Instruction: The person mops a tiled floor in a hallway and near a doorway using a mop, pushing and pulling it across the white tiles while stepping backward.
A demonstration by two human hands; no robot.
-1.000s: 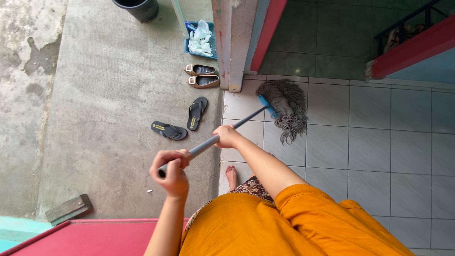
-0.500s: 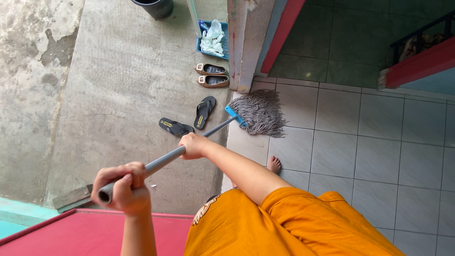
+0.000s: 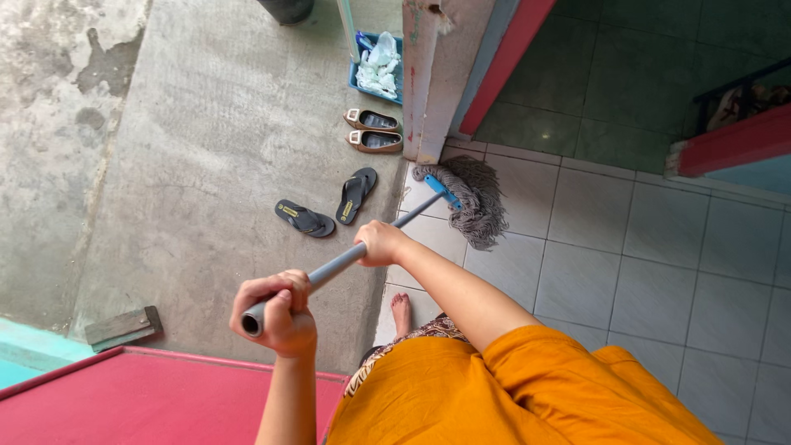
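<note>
I've got both hands on the mop handle (image 3: 342,262); left hand (image 3: 276,313) clenched around its near end, right hand (image 3: 381,243) gripping further down the grey shaft; handle runs diagonally up-right to the blue clamp (image 3: 443,191); grey string mop head (image 3: 476,199) lies on the white floor tiles (image 3: 593,247), just beside the door post (image 3: 428,74); my bare foot (image 3: 401,311) on the tile edge; black flip-flops (image 3: 325,208) and tan flats (image 3: 372,130) on the concrete (image 3: 206,124) to the left, apart from the mop.

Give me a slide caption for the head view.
Both hands, left hand and right hand, grip a grey-handled string mop on pale tiles.
</note>
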